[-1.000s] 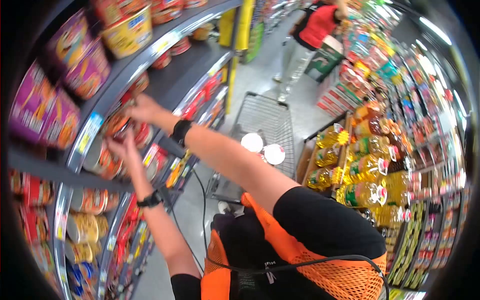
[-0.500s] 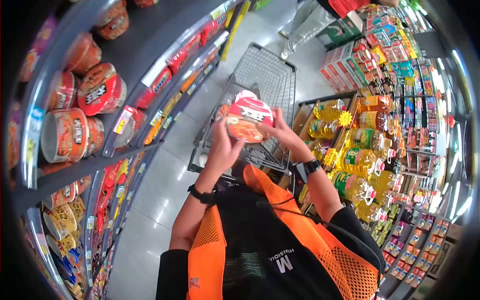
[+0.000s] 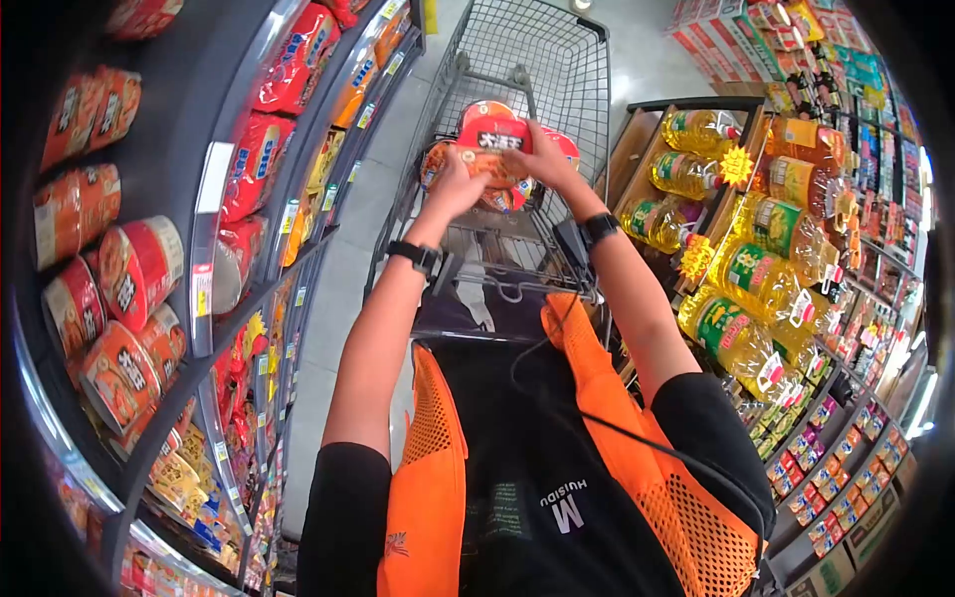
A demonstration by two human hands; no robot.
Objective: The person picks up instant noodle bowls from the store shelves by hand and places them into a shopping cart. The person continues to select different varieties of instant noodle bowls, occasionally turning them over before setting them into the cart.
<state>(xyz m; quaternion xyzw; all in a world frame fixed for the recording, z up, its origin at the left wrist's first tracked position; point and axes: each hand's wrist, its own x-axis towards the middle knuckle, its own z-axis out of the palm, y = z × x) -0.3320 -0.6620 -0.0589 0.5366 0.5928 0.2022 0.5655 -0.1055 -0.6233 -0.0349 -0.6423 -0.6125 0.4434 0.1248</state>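
Note:
Between my two hands is a red and orange instant noodle bowl (image 3: 494, 138), held above the basket of a wire shopping cart (image 3: 582, 62). My left hand (image 3: 457, 186) grips its left side, with the fingers closed on the rim. My right hand (image 3: 545, 161) holds the right side in the same way. Other red noodle bowls (image 3: 487, 107) lie in the cart behind and beneath the held one, partly hidden by it and by my hands.
At the left, a shelf holds more noodle bowls (image 3: 142, 269) and red packets (image 3: 257, 164). Large bottles of yellow oil (image 3: 761, 269) stand in a wooden display at the right, close to the cart. Stacked cartons (image 3: 724, 38) are at the back right.
Both hands have moved forward with the noodle bowl, which is now lower over the cart and tilted differently. The view has shifted, and the other bowls in the cart show more clearly.

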